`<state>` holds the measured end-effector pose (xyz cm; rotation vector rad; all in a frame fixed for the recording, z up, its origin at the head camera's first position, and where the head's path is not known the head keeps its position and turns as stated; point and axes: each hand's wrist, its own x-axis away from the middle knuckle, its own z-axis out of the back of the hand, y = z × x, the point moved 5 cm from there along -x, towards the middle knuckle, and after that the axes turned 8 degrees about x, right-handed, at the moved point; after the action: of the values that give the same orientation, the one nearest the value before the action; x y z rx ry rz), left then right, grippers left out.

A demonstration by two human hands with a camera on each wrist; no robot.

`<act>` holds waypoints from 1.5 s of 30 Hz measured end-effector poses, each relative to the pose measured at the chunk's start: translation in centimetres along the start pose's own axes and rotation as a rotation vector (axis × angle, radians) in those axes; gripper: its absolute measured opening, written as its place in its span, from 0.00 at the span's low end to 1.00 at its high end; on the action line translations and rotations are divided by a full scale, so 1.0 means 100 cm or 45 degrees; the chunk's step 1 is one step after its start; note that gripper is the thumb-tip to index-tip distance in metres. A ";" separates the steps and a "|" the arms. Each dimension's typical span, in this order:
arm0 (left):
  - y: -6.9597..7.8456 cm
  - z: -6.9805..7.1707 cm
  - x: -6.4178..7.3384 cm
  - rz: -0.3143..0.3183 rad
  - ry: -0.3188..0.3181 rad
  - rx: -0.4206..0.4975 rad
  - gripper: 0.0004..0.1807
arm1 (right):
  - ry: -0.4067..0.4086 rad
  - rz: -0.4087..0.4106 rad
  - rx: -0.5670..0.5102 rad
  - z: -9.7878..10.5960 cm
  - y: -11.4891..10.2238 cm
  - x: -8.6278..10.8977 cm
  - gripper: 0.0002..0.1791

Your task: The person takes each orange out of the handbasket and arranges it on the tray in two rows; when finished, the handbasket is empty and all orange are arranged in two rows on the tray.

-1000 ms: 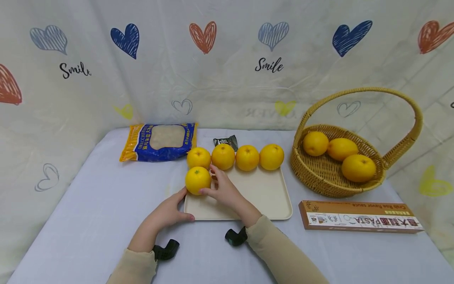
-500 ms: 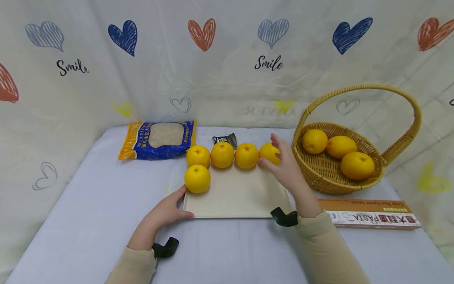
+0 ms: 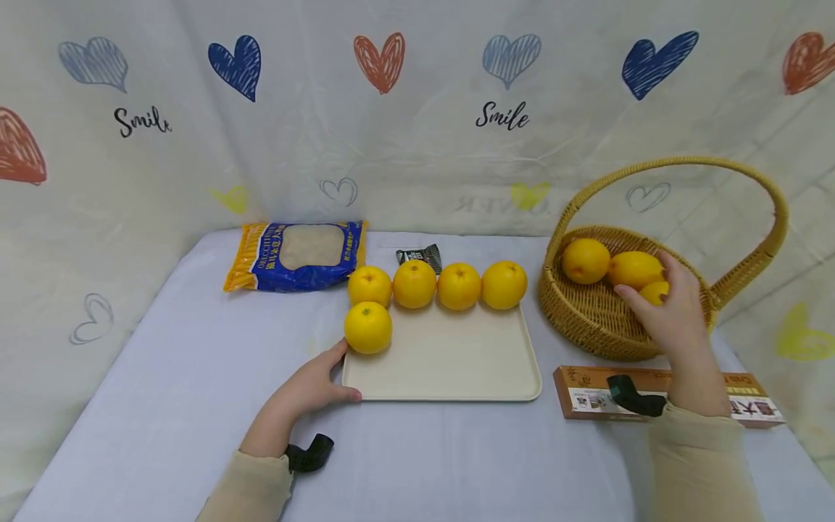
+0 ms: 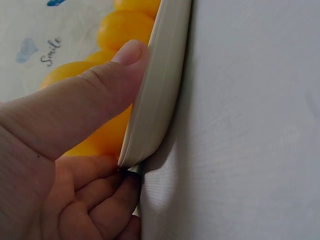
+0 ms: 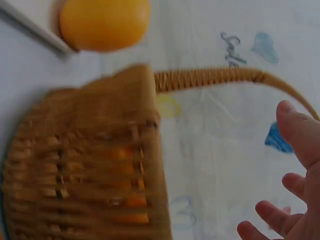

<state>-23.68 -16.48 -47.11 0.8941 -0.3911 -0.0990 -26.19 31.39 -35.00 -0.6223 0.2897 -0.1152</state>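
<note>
My left hand (image 3: 309, 388) holds the near left corner of a cream tray (image 3: 466, 362). In the left wrist view its thumb lies against the tray's front wall (image 4: 160, 95) and its fingers bend in at the corner. Several oranges (image 3: 459, 286) line the tray's far side, and one more orange (image 3: 368, 328) sits in front of the leftmost. Over the wicker basket (image 3: 574, 326) my right hand (image 3: 681, 315) hovers with fingers spread, partly covering an orange (image 3: 654, 291). Two other oranges (image 3: 586, 261) lie in the basket. The right wrist view shows that hand above the basket rim (image 5: 152, 100), holding nothing.
A blue and yellow pasta bag (image 3: 296, 255) lies at the back left. Behind the tray is a small dark packet (image 3: 420, 256). A long pasta box (image 3: 587, 391) lies before the basket, partly under my right forearm. The basket handle (image 3: 678, 161) arches high.
My right hand has let go of the front orange on the tray's left and moved right, past the far row, to over the basket. The left hand has stayed at the tray corner.
</note>
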 end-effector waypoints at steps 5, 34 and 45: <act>0.003 0.001 -0.001 0.010 0.000 -0.008 0.56 | 0.003 -0.147 0.126 0.020 0.038 -0.001 0.46; 0.001 -0.001 -0.003 0.025 -0.018 -0.011 0.56 | -0.110 -0.250 0.379 0.007 0.083 -0.011 0.48; -0.002 0.000 -0.001 0.033 -0.008 -0.009 0.56 | -0.168 -0.204 0.465 0.003 0.083 -0.013 0.47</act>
<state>-23.74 -16.54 -47.29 0.8815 -0.4080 -0.0791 -27.18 38.52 -39.31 -0.2878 0.0860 -0.2736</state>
